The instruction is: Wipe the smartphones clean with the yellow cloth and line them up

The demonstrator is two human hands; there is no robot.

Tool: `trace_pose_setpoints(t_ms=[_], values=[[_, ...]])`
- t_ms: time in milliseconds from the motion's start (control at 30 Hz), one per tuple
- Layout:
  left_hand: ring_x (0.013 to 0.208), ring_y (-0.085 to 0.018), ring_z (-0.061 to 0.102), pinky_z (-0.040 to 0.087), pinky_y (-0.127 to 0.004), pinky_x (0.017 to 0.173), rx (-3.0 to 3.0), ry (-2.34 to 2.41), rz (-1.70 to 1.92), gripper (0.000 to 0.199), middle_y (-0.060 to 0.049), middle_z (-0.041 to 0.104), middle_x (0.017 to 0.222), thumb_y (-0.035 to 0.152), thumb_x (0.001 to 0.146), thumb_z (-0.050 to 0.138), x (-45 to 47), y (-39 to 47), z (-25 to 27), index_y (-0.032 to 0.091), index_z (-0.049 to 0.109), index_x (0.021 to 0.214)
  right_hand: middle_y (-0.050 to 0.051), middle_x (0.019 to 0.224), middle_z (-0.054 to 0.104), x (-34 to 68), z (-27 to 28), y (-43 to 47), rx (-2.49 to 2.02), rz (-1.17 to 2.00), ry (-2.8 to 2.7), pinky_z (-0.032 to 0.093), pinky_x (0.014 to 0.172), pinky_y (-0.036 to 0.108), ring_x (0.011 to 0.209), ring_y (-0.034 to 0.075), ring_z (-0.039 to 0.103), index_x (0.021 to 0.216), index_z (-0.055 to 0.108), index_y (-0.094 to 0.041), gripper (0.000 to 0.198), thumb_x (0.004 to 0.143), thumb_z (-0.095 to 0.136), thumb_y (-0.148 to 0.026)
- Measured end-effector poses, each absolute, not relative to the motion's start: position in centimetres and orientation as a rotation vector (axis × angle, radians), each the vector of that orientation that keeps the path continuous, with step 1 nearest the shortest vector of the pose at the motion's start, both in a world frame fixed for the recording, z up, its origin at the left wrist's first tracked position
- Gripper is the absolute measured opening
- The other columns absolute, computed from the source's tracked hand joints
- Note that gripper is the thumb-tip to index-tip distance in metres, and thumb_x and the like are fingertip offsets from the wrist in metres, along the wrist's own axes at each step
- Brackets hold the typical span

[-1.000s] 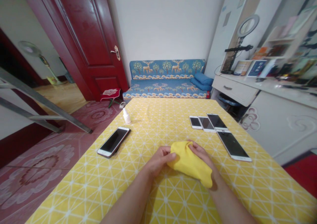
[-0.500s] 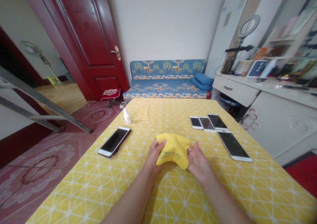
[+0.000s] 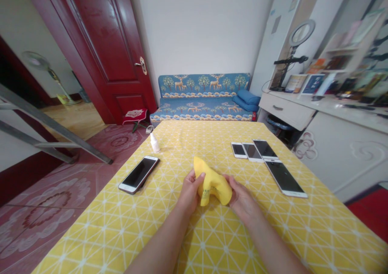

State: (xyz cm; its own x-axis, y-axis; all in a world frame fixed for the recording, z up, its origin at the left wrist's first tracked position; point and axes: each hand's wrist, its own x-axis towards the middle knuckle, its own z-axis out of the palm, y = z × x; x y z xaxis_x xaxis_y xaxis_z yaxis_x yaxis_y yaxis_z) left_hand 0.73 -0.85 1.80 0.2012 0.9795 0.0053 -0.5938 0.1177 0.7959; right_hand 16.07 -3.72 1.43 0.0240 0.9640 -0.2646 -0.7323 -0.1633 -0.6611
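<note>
A yellow cleaning cloth [image 3: 212,181] with dark printed lettering is bunched and folded between my two hands, above the table. My left hand [image 3: 191,189] pinches its left side, with the thumb on top. At the right side, my right hand [image 3: 241,197] grips the cloth's edge; some of its fingers are hidden behind the fabric. To the left of my hands lies a white-framed smartphone [image 3: 139,174], its dark screen facing up, with something dark beneath its edge. Beyond that phone a small white bottle [image 3: 154,143] with a pointed tip stands upright.
The table has a yellow patterned tablecloth [image 3: 203,245]. On its right lie a small phone [image 3: 239,150], a grey-screened phone [image 3: 253,152], a dark-screened phone [image 3: 265,149] and a larger phone [image 3: 285,178]. A blue sofa [image 3: 203,100] stands behind; a white dresser [image 3: 345,152] is at right.
My hands have come closer together, and the cloth between them has gone from spread out to folded and bunched. The phones and the bottle stay where they were.
</note>
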Motion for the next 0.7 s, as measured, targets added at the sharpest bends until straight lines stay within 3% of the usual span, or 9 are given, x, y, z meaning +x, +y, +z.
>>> trace_pose_setpoints(t_ms=[167, 233, 300, 400, 567, 700], values=[[0.070, -0.019, 0.066, 0.050, -0.029, 0.068, 0.839, 0.649, 1.237, 0.037, -0.008, 0.072, 0.089, 0.033, 0.072, 0.073, 0.8, -1.2, 2.1, 0.017, 0.065, 0.104, 0.002, 0.108, 0.071, 16.0, 2.3, -4.0, -0.893, 1.460, -0.478, 0.053, 0.074, 0.025, 0.092, 0.018, 0.067, 0.110, 0.065, -0.024, 0.055, 0.058, 0.084, -0.018], [0.069, -0.017, 0.064, 0.049, -0.028, 0.066, 0.896, 0.730, 1.315, 0.026, -0.006, 0.071, 0.085, 0.029, 0.070, 0.072, 0.6, -1.2, 2.2, 0.018, 0.070, 0.093, 0.000, 0.105, 0.071, 16.0, 2.7, -4.0, -0.865, 1.370, -0.477, 0.053, 0.071, 0.025, 0.088, 0.018, 0.067, 0.110, 0.065, -0.026, 0.060, 0.054, 0.083, -0.013], [0.069, -0.016, 0.062, 0.047, -0.026, 0.065, 1.017, 0.791, 1.428, 0.003, -0.004, 0.069, 0.078, 0.020, 0.067, 0.070, 0.4, -1.3, 2.2, 0.017, 0.070, 0.067, -0.002, 0.085, 0.072, 16.1, 2.9, -4.1, -0.836, 1.271, -0.486, 0.051, 0.061, 0.023, 0.070, 0.014, 0.066, 0.098, 0.068, -0.025, 0.050, 0.051, 0.080, -0.011], [0.068, -0.013, 0.059, 0.044, -0.023, 0.063, 1.109, 0.760, 1.525, 0.021, -0.002, 0.064, 0.069, 0.008, 0.062, 0.060, 0.5, -1.5, 2.1, 0.016, 0.056, 0.043, -0.006, 0.058, 0.062, 16.2, 3.1, -4.4, -0.824, 1.171, -0.545, 0.043, 0.049, 0.019, 0.051, 0.009, 0.054, 0.077, 0.069, -0.023, 0.028, 0.052, 0.075, -0.012], [0.049, -0.010, 0.047, 0.035, -0.020, 0.049, 0.850, 0.784, 1.482, 0.015, 0.003, 0.051, 0.050, 0.007, 0.056, 0.053, 0.9, -1.3, 1.9, 0.018, 0.048, 0.046, -0.001, 0.068, 0.068, 16.3, 3.2, -4.5, -0.843, 1.216, -0.591, 0.044, 0.054, 0.021, 0.060, 0.012, 0.058, 0.079, 0.070, -0.021, 0.022, 0.058, 0.071, -0.016], [0.046, -0.009, 0.043, 0.030, -0.020, 0.047, 0.707, 0.646, 1.415, 0.018, 0.004, 0.046, 0.047, 0.006, 0.049, 0.050, 0.7, -1.1, 1.9, 0.018, 0.038, 0.046, 0.001, 0.088, 0.072, 16.5, 3.1, -4.1, -0.766, 1.335, -0.525, 0.048, 0.062, 0.024, 0.070, 0.014, 0.061, 0.092, 0.071, -0.022, 0.026, 0.068, 0.070, -0.033]])
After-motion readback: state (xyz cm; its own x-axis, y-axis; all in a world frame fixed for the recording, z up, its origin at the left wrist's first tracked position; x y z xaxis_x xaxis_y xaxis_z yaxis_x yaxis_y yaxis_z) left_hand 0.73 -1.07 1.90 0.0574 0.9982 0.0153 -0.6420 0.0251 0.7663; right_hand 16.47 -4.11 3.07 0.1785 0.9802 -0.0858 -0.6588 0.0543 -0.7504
